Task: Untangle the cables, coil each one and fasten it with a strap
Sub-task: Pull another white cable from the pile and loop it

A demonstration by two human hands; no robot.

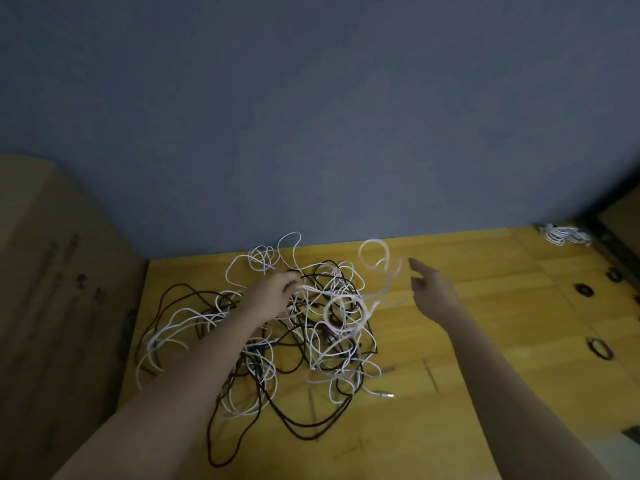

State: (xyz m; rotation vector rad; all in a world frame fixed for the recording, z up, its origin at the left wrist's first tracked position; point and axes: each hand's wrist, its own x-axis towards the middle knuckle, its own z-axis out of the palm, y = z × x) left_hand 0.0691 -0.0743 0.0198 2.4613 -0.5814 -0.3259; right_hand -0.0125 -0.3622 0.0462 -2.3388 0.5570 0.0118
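A tangle of white and dark cables [311, 327] lies spread over the yellow wooden table [485, 341]. My left hand [273, 289] reaches into the far part of the pile, its fingers curled round a white cable. A blurred white cable loop [375, 258] hangs in the air just left of my right hand [429, 289]. That hand hovers above the table with its fingers extended and nothing held in it.
A bundle of white cables [564, 235] lies at the table's far right corner. Several dark coiled items [599, 348] sit along the right edge. A blue-grey wall [311, 116] stands behind the table, and a beige cabinet [52, 289] borders it on the left.
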